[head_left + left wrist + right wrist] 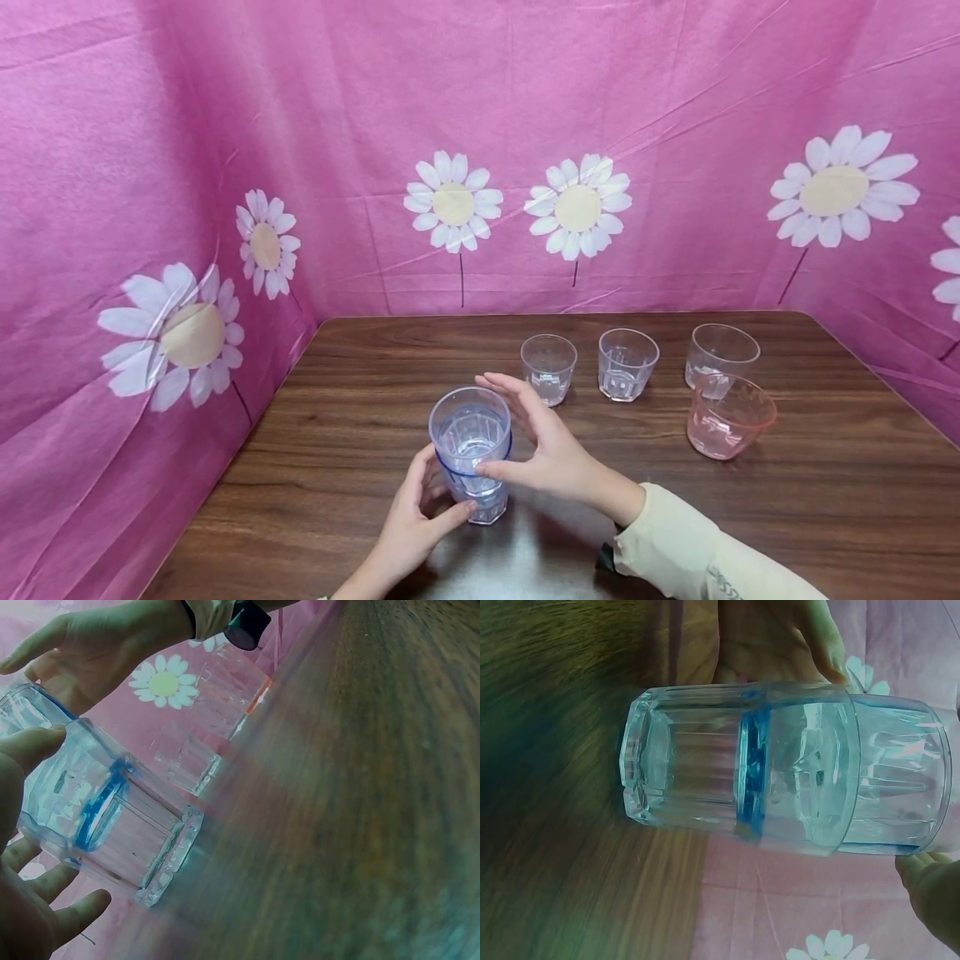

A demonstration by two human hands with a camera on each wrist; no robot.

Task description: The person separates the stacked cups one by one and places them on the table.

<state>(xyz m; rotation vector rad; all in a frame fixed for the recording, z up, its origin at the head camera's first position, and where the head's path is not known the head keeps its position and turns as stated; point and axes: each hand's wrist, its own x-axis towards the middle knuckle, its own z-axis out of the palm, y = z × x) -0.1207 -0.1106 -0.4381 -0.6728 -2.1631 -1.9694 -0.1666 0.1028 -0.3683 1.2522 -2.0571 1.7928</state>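
Observation:
A stack of see-through faceted cups (471, 433) stands upright on the wooden table, a blue band round its middle. Low on this stack, my left hand (408, 521) holds it, thumb in front and fingers behind. Up near the top cup (900, 772), my right hand (555, 454) reaches round with fairly straight fingers, its thumb across the front of the stack. In the right wrist view, part of that hand meets the top cup's side. The left wrist view shows the stack's thick base (172, 855) and my left fingers spread beside it.
Farther back on the table (360, 375) stand a clear cup (549, 367), a second clear cup (628, 362) and a third clear cup (723, 346). A pink cup (727, 421) is in front of the third, at the right. Pink cloth with daisies (510, 100) surrounds the table.

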